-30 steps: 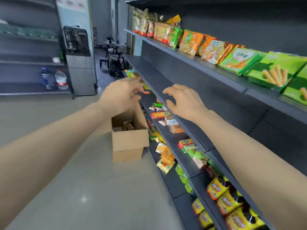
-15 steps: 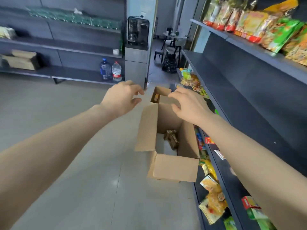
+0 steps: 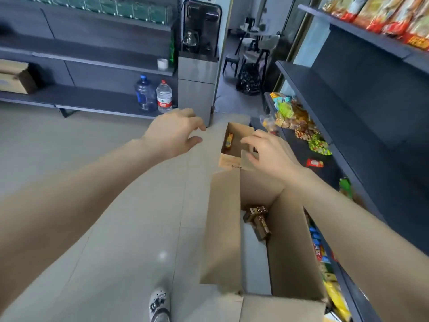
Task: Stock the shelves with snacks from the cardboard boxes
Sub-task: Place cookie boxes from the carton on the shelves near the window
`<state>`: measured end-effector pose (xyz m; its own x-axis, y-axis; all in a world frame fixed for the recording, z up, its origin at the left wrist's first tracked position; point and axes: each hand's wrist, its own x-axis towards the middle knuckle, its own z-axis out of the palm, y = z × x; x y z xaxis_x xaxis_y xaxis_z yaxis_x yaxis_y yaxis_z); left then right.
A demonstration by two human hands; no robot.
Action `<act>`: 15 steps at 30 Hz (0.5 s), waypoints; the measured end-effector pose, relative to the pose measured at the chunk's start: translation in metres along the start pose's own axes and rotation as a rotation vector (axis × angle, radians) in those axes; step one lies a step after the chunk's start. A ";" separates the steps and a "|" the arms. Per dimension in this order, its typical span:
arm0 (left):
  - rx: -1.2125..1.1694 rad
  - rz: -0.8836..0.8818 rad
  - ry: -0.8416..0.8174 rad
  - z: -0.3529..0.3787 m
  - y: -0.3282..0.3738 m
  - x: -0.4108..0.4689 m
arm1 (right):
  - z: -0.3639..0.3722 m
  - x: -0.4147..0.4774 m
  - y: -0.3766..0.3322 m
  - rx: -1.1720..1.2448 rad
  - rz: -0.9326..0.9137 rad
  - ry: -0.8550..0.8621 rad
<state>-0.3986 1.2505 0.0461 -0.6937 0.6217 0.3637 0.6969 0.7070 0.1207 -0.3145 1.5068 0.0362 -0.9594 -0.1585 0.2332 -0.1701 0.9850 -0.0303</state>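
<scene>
An open cardboard box (image 3: 222, 228) stands on the floor just below me, with a few brown snack packs (image 3: 257, 217) lying at its bottom. Beyond it sits a second, smaller cardboard box (image 3: 232, 160) with an orange pack (image 3: 229, 140) inside. My left hand (image 3: 174, 133) hovers above the floor to the left of the far box, fingers loosely curled, holding nothing. My right hand (image 3: 269, 152) hangs over the gap between the two boxes, fingers relaxed and empty. Dark shelves (image 3: 308, 149) on the right carry snack bags (image 3: 292, 119).
A water dispenser (image 3: 197, 61) stands ahead beside two large water bottles (image 3: 153, 94). Grey shelving (image 3: 88, 98) runs along the left wall with a carton (image 3: 14, 77) on it. My shoe (image 3: 159, 303) shows on the tiled floor. Chairs stand in the back room.
My view has swung down and left from the shelves to the boxes, which now lie much closer beneath me. Both hands stay stretched out and empty.
</scene>
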 end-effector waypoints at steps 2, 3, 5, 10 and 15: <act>0.002 0.037 -0.028 0.019 -0.035 0.051 | 0.018 0.048 0.017 -0.010 0.018 -0.033; 0.003 0.058 -0.038 0.029 -0.049 0.076 | 0.026 0.069 0.027 -0.013 0.037 -0.031; -0.024 0.081 -0.067 0.051 -0.074 0.124 | 0.040 0.111 0.047 0.003 0.086 -0.029; -0.093 0.175 -0.141 0.120 -0.126 0.245 | 0.090 0.209 0.107 0.017 0.190 -0.019; -0.098 0.229 -0.187 0.195 -0.177 0.368 | 0.152 0.315 0.183 0.028 0.234 -0.049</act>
<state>-0.8125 1.4199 -0.0214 -0.5314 0.8188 0.2171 0.8471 0.5108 0.1466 -0.6817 1.6268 -0.0432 -0.9832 0.0697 0.1688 0.0524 0.9931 -0.1049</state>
